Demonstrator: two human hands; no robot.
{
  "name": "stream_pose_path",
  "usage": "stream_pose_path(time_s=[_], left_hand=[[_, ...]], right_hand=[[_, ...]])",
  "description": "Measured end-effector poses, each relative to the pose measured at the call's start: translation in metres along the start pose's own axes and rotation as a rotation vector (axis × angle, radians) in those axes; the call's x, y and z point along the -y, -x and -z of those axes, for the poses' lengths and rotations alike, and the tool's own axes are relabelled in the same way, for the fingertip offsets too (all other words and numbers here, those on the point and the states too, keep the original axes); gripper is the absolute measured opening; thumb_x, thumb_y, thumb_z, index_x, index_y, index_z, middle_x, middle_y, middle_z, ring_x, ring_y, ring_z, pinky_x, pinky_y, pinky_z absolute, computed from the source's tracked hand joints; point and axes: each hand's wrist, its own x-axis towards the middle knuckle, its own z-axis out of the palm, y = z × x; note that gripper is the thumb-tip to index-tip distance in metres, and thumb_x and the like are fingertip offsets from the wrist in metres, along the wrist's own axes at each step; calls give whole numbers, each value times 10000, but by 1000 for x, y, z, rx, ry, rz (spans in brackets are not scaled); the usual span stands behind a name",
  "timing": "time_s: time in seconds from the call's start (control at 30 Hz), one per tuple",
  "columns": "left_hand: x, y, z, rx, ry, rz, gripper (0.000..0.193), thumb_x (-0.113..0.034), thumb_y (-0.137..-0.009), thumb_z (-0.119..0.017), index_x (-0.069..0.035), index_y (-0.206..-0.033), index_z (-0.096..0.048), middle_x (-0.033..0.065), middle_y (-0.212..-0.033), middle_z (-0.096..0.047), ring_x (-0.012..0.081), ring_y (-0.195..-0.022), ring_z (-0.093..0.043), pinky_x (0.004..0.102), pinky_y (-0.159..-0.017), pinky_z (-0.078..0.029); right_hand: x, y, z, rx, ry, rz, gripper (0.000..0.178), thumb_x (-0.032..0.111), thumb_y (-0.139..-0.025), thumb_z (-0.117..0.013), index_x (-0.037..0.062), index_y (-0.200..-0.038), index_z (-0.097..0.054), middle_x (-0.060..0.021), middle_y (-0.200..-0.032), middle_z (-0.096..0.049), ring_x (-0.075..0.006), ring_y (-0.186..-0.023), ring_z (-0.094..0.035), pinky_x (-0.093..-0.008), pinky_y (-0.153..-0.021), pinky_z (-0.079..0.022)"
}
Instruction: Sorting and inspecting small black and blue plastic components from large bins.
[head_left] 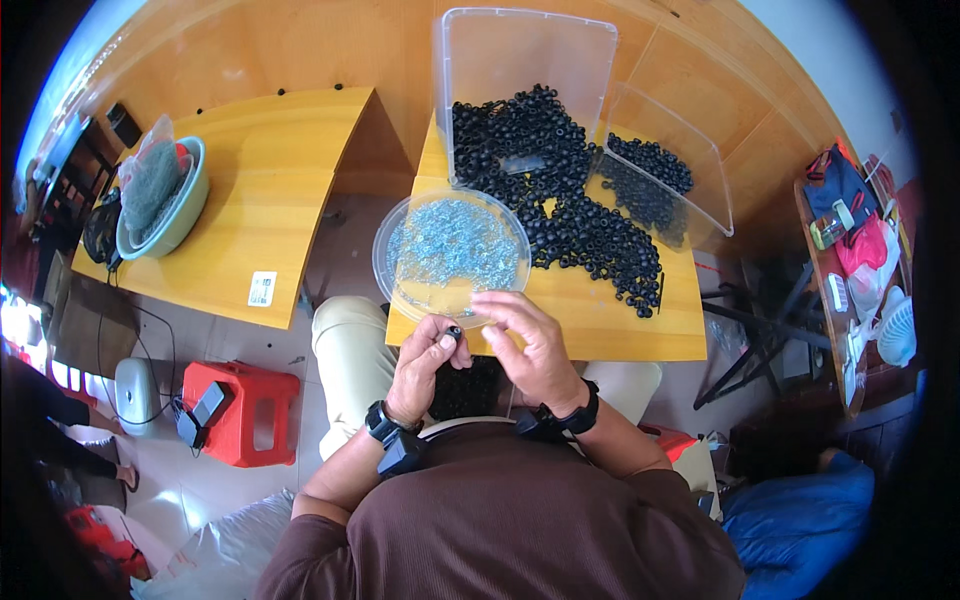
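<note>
My left hand [422, 372] is closed, with a small black plastic ring-shaped part [455, 332] pinched between thumb and fingers, its hole facing up. Beside it, my right hand [535, 345] has its fingers stretched out and the thumb apart; I see nothing in it. Its fingertips are over the near rim of a round clear tub [381, 262]. Small silvery metal pieces [455, 240], apparently screws, cover most of the tub's bottom. Behind and to the right of the tub lies a big heap of similar black parts [590, 235], spilling from a clear plastic bin [530, 50] tipped on its side.
A second clear bin [712, 185] holds more black parts at the table's right. On the left table [290, 190] stands a pale green basin [195, 215] with a mesh bag. A red stool [240, 415] is on the floor, left. A cluttered side table [820, 250] is far right.
</note>
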Motion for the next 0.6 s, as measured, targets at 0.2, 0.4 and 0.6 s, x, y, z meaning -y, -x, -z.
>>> stream_pose_path(time_s=[0.2,0.4,0.6], left_hand=[[5,2,0,-23,-22,27,217,-190,-936,-477,9,-1001,-530,49,-820,-563,117,-761,-518,260,-727,-423],[5,6,-4,8,-9,61,211,-177,-934,-476,15,-999,-536,43,-817,-571,112,-762,-521,255,-733,-420],[11,2,-11,11,73,67,240,-213,-938,-493,17,-1001,-525,61,-788,-577,133,-734,-537,262,-719,-423]], right_hand=[[-2,9,-15,44,170,120,305,41,-721,-733,51,-1011,-636,-98,-1031,-617,-274,-900,-615,-355,-766,-514],[-13,22,-20,-30,14,86,280,30,-722,-738,58,-983,-643,-89,-1039,-621,-264,-927,-622,-350,-778,-517],[-21,29,-14,-39,-38,31,266,-2,-751,-700,50,-1008,-655,-89,-1035,-629,-250,-922,-629,-332,-782,-516]])
